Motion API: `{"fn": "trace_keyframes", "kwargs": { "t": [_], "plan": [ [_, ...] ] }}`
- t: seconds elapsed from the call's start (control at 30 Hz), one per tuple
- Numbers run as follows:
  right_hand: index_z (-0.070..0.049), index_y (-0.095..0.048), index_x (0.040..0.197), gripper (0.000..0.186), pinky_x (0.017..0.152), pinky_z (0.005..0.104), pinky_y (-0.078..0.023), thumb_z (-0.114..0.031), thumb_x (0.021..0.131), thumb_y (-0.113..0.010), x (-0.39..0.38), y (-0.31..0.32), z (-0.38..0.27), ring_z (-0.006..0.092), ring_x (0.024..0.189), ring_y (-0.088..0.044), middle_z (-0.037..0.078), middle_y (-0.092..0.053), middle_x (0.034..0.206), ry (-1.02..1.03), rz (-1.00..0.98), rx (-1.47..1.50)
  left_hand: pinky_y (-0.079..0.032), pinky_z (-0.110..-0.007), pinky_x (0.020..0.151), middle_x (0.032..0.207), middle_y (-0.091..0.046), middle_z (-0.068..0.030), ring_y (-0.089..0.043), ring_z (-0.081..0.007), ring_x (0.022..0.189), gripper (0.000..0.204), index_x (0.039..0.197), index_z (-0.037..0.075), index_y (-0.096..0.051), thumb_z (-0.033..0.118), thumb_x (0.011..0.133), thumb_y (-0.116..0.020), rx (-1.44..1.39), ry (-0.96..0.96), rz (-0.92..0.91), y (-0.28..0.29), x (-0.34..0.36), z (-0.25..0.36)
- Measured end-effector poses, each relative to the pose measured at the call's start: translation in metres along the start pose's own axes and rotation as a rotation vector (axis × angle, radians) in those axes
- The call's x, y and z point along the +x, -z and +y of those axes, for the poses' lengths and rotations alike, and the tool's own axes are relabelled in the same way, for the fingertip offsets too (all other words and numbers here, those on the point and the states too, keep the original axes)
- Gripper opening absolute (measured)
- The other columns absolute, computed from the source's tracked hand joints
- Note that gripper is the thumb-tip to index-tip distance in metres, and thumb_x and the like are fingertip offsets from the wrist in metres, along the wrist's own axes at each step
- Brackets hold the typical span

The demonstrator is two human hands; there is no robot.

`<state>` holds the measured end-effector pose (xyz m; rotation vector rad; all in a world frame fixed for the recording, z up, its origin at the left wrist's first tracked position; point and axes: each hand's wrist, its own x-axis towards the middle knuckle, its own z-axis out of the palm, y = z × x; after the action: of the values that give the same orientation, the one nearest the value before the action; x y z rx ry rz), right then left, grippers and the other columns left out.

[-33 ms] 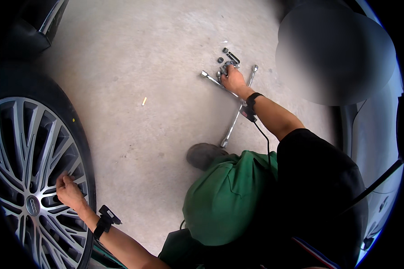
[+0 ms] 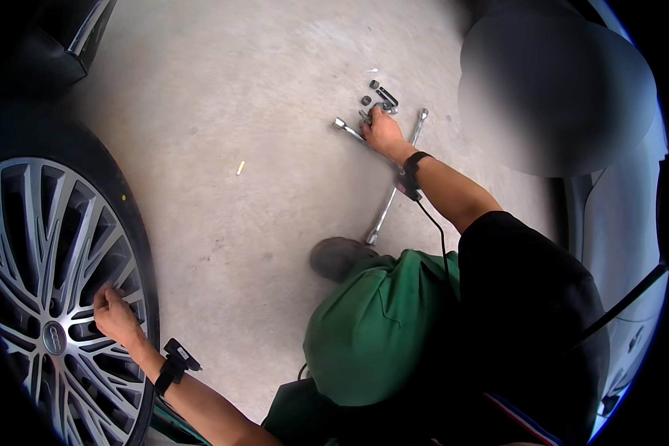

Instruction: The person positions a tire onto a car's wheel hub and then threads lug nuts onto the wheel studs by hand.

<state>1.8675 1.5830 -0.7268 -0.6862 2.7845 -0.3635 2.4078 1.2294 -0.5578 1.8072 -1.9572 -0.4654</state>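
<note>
The right hand (image 2: 385, 134) is reaching into a cluster of small metal fasteners (image 2: 364, 117) on the concrete floor (image 2: 223, 97); its fingers are curling narrowly over them, though whether they are gripping one I cannot tell. A four-way lug wrench (image 2: 383, 215) is lying beneath that wrist, while two dark ring-shaped pieces (image 2: 366, 100) are resting just beyond the fingers. The left hand (image 2: 117, 317) is hovering at or resting against the spoked alloy wheel (image 2: 54, 338), fingers bending loosely, contact unclear.
</note>
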Motion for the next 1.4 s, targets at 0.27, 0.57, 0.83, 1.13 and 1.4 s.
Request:
{"fn": "trace_keyframes", "kwargs": {
  "t": [0.27,0.57,0.83,1.13,1.4],
  "plan": [
    [0.005,-0.054,0.125,0.036,0.094,0.0480,-0.055,-0.003,0.090,-0.054,0.022,-0.011,-0.026,0.0473,0.112,-0.063,0.036,-0.057,0.125,0.048,-0.136,-0.211,-0.047,-0.028,0.066,0.082,-0.070,-0.0070,-0.062,-0.0142,0.071,0.033,0.107,0.000,-0.074,0.017,0.087,-0.055,-0.196,0.039,-0.022,0.012,-0.006,0.001],
    [0.002,-0.056,0.115,0.030,0.076,0.0318,-0.059,-0.011,0.092,-0.070,-0.029,0.053,-0.196,0.0178,0.091,-0.070,0.013,-0.069,0.099,0.365,-0.576,0.862,-0.040,-0.023,0.052,0.083,-0.069,-0.0065,-0.060,-0.0129,0.060,0.032,0.108,0.000,-0.072,0.023,0.094,-0.054,-0.834,0.180,-0.289,0.007,-0.020,0.037],
    [0.007,-0.053,0.122,0.029,0.094,0.0361,-0.059,-0.012,0.101,-0.061,-0.172,0.121,-0.401,0.0265,0.106,-0.070,0.016,-0.067,0.110,0.805,-1.183,1.158,-0.045,-0.026,0.068,0.108,-0.065,-0.0074,-0.061,-0.0151,0.086,0.044,0.132,0.002,-0.059,0.034,0.102,-0.053,-1.292,0.092,-0.589,0.053,-0.049,0.089],
    [0.003,-0.064,0.111,0.029,0.077,0.0313,-0.059,-0.023,0.100,-0.062,-0.243,0.132,-0.481,0.0190,0.092,-0.070,0.011,-0.070,0.102,0.769,-1.064,0.840,-0.050,-0.028,0.082,0.103,-0.066,-0.0095,-0.059,-0.0173,0.087,0.034,0.133,-0.006,-0.057,0.005,0.101,-0.049,-1.556,0.177,-0.492,0.099,-0.051,0.029],
    [0.003,-0.072,0.081,0.023,0.059,0.0284,-0.053,-0.018,0.090,-0.068,-0.275,0.099,-0.541,0.0137,0.069,-0.062,0.007,-0.065,0.075,0.812,-0.844,0.581,-0.025,-0.020,0.038,0.079,-0.052,-0.0031,-0.044,-0.0103,0.054,0.022,0.112,-0.001,-0.055,0.011,0.100,-0.040,-1.547,0.452,-0.572,0.082,-0.040,-0.024]
  ]
}}
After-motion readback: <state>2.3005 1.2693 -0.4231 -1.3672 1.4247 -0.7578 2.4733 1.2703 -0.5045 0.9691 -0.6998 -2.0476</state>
